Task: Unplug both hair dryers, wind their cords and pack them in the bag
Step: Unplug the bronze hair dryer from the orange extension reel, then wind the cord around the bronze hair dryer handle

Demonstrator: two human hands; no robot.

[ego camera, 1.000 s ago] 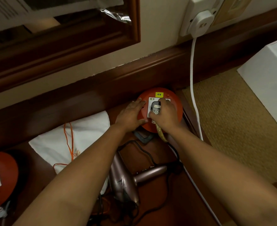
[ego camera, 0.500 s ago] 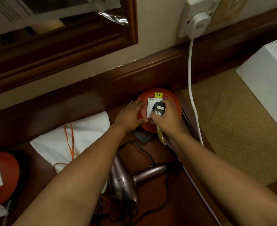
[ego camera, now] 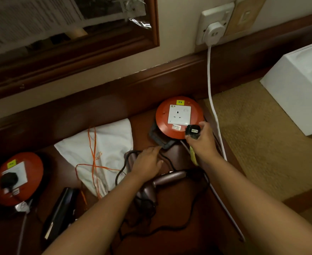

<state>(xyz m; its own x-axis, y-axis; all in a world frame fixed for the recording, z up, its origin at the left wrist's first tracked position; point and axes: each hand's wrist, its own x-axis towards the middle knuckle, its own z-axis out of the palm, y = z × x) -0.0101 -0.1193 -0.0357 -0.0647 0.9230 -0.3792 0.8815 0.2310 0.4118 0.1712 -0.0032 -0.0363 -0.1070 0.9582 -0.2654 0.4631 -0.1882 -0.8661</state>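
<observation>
My right hand [ego camera: 203,142] grips a black plug [ego camera: 193,131], held clear of the white socket on the right red cord reel [ego camera: 179,116]. My left hand [ego camera: 148,161] rests flat over the bronze hair dryer [ego camera: 162,183] and its black cord [ego camera: 170,229] on the dark wooden surface. A white drawstring bag [ego camera: 105,144] with orange strings lies to the left of it. At the far left a second red reel [ego camera: 19,179] has a black plug [ego camera: 8,180] in its socket. A dark second dryer [ego camera: 59,214] lies near that reel.
A white cable [ego camera: 211,100] runs from a wall socket [ego camera: 214,24] down past the right reel. A white box [ego camera: 302,89] stands on the tan carpet at the right. A wood-framed mirror [ego camera: 78,48] hangs above the skirting.
My right hand pulled the black plug out of the right reel's socket and drew it back. My left hand left the reel and came down onto the bronze dryer. The view widened leftwards.
</observation>
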